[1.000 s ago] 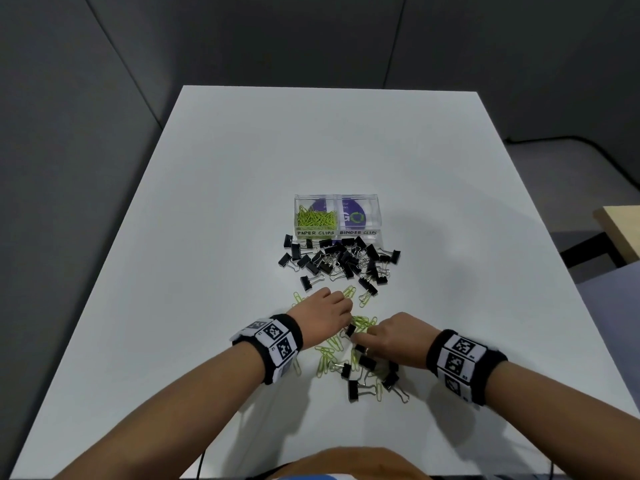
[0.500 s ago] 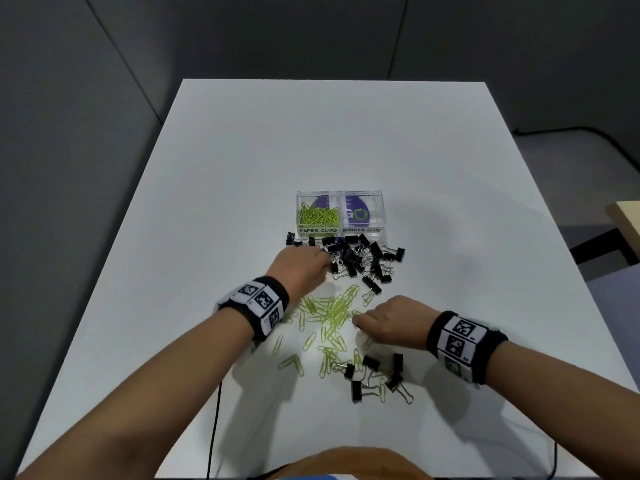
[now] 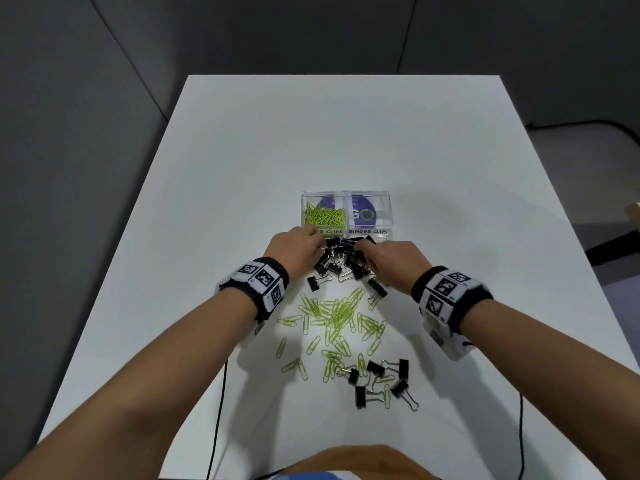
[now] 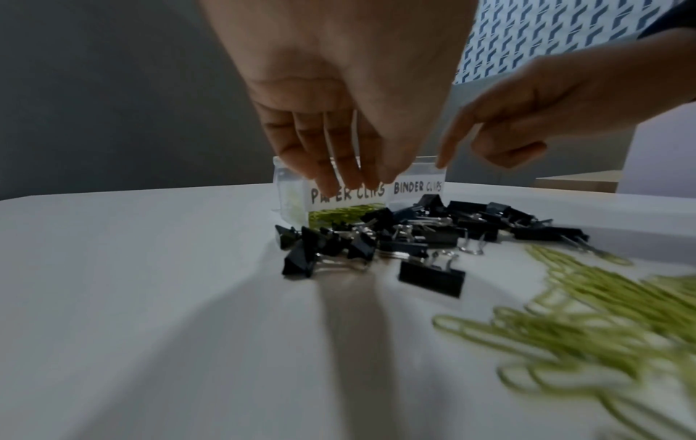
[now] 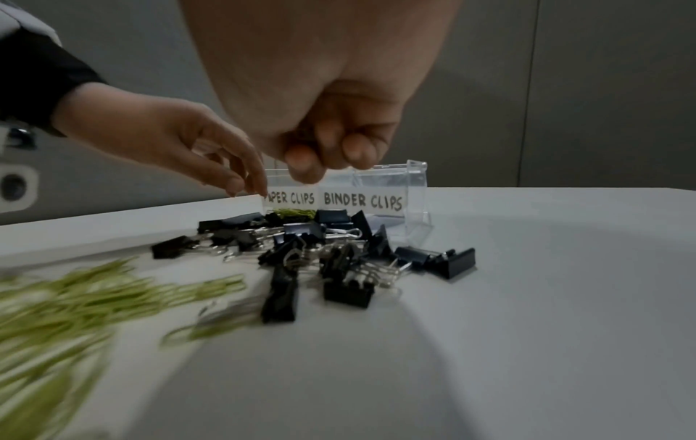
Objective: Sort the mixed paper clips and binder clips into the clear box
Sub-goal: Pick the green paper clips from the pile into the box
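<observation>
Your left hand hangs loose-fingered, your right hand curled, grasp unclear; black binder clips lie between them, clear box just beyond, green paper clips behind both wrists.

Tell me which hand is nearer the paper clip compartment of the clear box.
Left. The left hand reaches that compartment at its front label; the right hand is over the binder clips, further right.

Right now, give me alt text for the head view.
Both hands, left and right, reach into black binder clips before a clear two-compartment box; loose green paper clips lie nearer on the white table.
</observation>
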Available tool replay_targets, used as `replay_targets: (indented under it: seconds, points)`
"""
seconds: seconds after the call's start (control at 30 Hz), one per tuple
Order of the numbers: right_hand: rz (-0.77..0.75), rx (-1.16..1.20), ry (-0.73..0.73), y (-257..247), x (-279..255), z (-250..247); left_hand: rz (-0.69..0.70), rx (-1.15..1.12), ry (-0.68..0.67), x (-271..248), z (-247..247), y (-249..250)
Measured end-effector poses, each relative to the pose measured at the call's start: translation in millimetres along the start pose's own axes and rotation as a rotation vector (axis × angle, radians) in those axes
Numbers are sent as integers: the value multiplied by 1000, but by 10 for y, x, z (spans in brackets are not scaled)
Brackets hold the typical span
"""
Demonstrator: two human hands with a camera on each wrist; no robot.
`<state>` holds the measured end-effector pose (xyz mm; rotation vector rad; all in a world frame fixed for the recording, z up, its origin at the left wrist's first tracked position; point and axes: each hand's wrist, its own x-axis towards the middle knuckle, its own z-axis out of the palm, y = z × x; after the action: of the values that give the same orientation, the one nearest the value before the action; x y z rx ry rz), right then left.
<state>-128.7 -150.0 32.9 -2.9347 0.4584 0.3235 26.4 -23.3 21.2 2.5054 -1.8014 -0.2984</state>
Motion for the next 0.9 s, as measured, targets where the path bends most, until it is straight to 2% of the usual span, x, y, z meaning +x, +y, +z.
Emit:
replay_targets:
  seconds: [0.23,0.33,0.4,0.5,0.57,0.73,0.9]
  points:
    - [-193,21,-196,-11,-786,125,44,-23,-116,-493,218,-59]
    - [-187,-82,-322,-34,-1093,269,-8,-65,-180,-736,306,-14]
    - [-162,-116,-357,-49,-1235,378,-22,-99,-248,-887,344,3]
    - [-135,-119,-370,-88,-1363,490,33,-125,-367,-1066,374,55]
    - [-99,-100,-356,-130,-1390,518,73,-127,-401,-1142,419,118]
    - [-49,-53,-288,-207,-1346,546,16,-315,-412,-1181,459,285]
    - [-36,-91,-273,-270,-1255,573,24,-427,-318,-1075,470,483]
